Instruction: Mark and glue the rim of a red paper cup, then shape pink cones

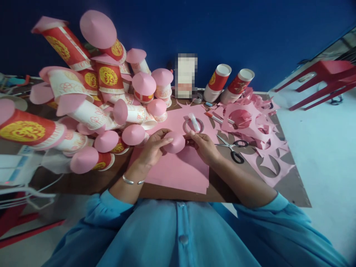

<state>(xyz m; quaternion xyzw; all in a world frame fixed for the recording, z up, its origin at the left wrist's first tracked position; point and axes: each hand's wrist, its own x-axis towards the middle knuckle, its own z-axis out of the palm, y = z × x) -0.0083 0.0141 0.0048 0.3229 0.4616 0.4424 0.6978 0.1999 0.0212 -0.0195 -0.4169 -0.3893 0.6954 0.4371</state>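
A small pink paper cone (pixel 174 142) is pinched between both my hands over a stack of pink paper sheets (pixel 178 172). My left hand (pixel 152 146) grips its left side; a silver bracelet sits on that wrist. My right hand (pixel 203 144) holds its right edge. Just beyond lies a glue stick (pixel 194 121) across a tape roll (pixel 187 128). Scissors (pixel 232 146) lie right of my right hand.
A heap of red and white paper cups capped with pink cones (pixel 111 107) fills the left of the brown board (pixel 94 181). Two stacks of plain cups (pixel 218 83) lean at the back. Pink offcuts with round holes (pixel 256 126) and a pen (pixel 214 117) lie right. A red stool (pixel 325 79) stands far right.
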